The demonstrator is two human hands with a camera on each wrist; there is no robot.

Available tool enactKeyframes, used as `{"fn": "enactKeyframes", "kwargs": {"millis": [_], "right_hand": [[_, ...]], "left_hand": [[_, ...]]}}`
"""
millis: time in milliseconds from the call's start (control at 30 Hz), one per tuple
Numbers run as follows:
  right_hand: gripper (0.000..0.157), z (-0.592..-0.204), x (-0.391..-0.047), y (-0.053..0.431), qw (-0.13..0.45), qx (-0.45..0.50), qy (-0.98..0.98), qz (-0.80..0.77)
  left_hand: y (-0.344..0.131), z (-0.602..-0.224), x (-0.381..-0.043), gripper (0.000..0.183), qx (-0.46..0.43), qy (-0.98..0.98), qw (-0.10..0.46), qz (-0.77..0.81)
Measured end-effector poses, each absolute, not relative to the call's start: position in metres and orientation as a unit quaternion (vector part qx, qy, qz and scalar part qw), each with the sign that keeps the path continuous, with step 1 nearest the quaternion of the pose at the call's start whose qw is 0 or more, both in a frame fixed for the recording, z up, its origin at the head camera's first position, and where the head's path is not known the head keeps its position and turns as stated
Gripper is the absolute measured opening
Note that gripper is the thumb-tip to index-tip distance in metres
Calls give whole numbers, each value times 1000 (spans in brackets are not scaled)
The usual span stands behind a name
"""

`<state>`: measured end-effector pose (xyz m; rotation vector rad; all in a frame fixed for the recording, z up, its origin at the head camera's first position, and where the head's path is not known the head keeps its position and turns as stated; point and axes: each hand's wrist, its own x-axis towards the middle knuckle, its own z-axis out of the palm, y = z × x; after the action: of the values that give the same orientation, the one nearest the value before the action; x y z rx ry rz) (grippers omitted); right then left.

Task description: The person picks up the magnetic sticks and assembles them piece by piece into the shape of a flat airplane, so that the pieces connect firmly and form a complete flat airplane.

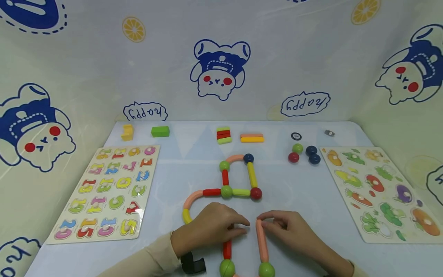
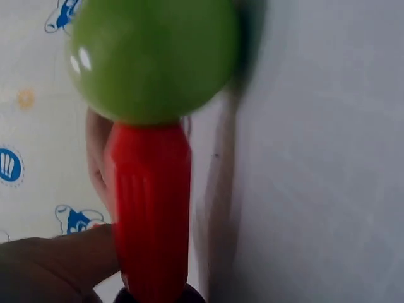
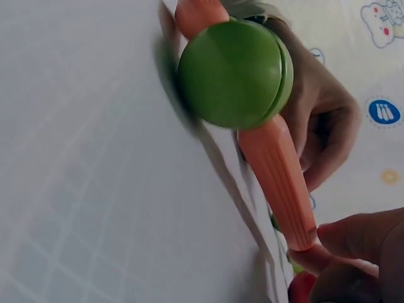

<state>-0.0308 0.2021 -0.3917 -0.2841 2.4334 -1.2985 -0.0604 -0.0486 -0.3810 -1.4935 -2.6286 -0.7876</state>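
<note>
The right hand point(image 1: 290, 229) pinches a peach stick point(image 1: 263, 244), probably light and stiff, by its end, a sound spot, well short of the table's far edge point(image 1: 194, 122); the left hand's point(image 1: 214, 227) hold I cannot tell.

I count one left hand point(image 1: 212, 225), one right hand point(image 1: 294, 232), two puzzle boards point(image 1: 128, 192), four loose balls point(image 1: 314, 159), six joined balls point(image 1: 226, 191) in sight, four bunched short sticks point(image 1: 223, 135) and two paired longer sticks point(image 1: 252, 140).

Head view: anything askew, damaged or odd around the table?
White backdrop sheet: its blue-and-white cartoon bears are upside down, as if hung inverted. The straight salmon-pink rod in the right hand looks intact; nothing looks spilled.
</note>
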Motion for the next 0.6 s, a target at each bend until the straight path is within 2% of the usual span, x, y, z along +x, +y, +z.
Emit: {"fn": "enactKeyframes", "kwargs": {"millis": [267, 467, 600], "right_hand": [[21, -392, -32, 203, 174, -124, 872, -441], [24, -389, -38, 206, 179, -123, 884, -415], [26, -384, -57, 219, 117, -83, 911, -386]], "left_hand": [[-48, -385, -62, 17, -491, -828, 18, -268], [-40, -373, -47, 22, -552, -790, 14, -267], [-32, -363, -28, 21, -592, -757, -26, -275]]}}
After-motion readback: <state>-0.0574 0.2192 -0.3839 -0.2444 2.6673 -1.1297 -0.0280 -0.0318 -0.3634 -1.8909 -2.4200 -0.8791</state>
